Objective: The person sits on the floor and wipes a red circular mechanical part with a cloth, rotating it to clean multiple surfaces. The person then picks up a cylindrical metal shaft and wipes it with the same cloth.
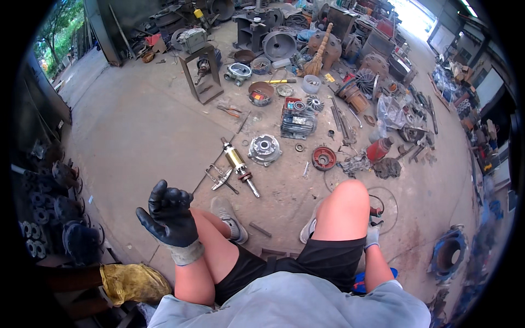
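My left hand (170,216), in a black-coated glove with a grey cuff, is raised over my left leg. Its fingers are curled but apart, and nothing is in them. Low beside my right knee is my right hand (372,236), also gloved; the leg hides part of it, and its fingers barely show. Just beyond it lies a small red and black object (375,211) near a thin looped cable. On the floor ahead rests a motor rotor (235,159) with a steel shaft, beside a gear puller (220,177). To their right is a silver end cover (264,149).
Farther out stand a finned motor housing (298,124), a red end cover (324,157), orange-handled pliers (229,111) and a metal frame (202,76). A straw broom (317,60) leans among heaped parts. A blue ring-shaped casting (449,253) sits far right; a yellow cloth (134,283) is lower left.
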`<state>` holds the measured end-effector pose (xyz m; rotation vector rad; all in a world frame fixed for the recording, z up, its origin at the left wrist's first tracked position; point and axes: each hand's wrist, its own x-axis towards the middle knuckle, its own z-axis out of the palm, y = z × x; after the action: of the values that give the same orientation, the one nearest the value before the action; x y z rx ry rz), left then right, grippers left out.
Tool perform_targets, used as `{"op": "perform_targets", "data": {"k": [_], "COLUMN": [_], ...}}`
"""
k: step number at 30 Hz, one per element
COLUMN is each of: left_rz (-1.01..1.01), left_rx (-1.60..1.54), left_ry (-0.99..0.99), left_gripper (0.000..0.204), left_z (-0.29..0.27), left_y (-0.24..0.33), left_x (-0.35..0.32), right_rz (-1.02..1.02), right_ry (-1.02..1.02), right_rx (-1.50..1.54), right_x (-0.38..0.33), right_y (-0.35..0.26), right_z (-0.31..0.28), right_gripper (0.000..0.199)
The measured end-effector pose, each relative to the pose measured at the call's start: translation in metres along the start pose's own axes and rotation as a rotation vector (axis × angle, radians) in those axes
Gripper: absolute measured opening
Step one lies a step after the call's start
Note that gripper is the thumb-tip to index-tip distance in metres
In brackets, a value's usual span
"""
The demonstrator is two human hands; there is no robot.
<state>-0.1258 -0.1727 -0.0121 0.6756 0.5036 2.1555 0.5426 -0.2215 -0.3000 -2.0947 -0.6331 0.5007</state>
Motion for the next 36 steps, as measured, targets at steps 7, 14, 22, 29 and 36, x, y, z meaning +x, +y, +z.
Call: {"op": "perform_targets", "data": {"k": [7,14,22,29,36], "left_rz": [-0.001,-0.151,-0.214,-0.568,-0.837], "left_rx": [0.025,-0.147,0.107,0.273,0.368], "left_ry": [-0.067,-0.136,-0.249,-0.046,0.028], "left_gripper": [0.080,0.077,0.071,0.066,0.065], "left_z": [-0.007,0.002,0.085,0.120,0.120], "left_y": [0.009,0.014,-0.027,-0.108,-0.164], "left_x": [-0.013,-0.011,0.003,0.003,-0.028], "right_rz": [-0.001,-0.063,-0.087,-0.039,0.098], "right_ry": [-0.151,-0.236,-0.108,-0.192,-0.241], "right_rx": [-0.228,-0.256,0.098,0.375,0.495], "right_x": [-0.030,0.000,0.025,0.035,0.047], "right_y": [-0.008,-0.044,-0.063,-0.046,-0.046], "right_z": [0.052,0.047,0.047,0.075,0.088], "right_gripper": [0.055,0.043,0.013,0.012,0.013]}}
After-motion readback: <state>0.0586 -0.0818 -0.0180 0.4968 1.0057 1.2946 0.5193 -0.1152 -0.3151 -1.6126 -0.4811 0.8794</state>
